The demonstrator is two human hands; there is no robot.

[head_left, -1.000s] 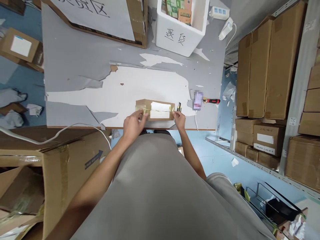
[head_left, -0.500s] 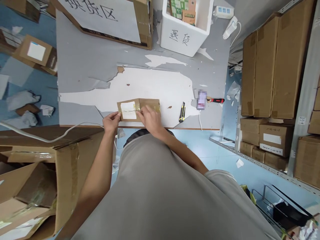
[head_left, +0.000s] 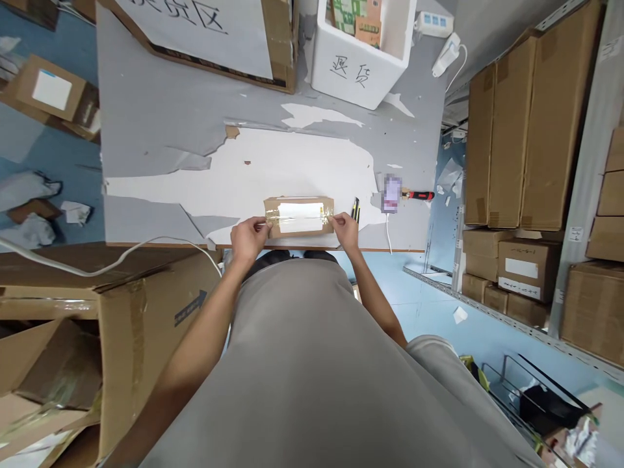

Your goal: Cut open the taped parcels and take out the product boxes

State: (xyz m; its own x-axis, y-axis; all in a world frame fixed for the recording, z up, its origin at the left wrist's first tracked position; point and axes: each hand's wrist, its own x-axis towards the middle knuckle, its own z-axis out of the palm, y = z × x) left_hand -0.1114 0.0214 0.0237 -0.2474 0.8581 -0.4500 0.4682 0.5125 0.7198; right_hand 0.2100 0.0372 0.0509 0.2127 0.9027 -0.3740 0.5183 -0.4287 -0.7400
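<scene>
A small brown cardboard box [head_left: 297,231] with a white label [head_left: 298,214] and shiny clear tape lies near the front edge of the table. At its left end my left hand [head_left: 248,239] is closed, fingertips pinching the corner. My right hand [head_left: 346,231] grips the right end with thumb and fingers. A yellow-and-black box cutter [head_left: 355,209] rests just beyond my right hand, partly hidden by it. Farther right are a phone [head_left: 391,194], blurred out on its screen, and a tool with a red-and-black handle [head_left: 421,195].
At the table's back stand a large carton [head_left: 280,39] with a handwritten sheet and a white foam bin [head_left: 361,75] holding packages. A big open carton [head_left: 160,325] is at my left. Shelving with brown cartons [head_left: 507,143] lines the right. A white cable [head_left: 97,273] crosses the left side.
The small box has shifted right and been turned, now showing a long label and taped ends. My right hand moved from its top to its right end; my left hand moved right with it.
</scene>
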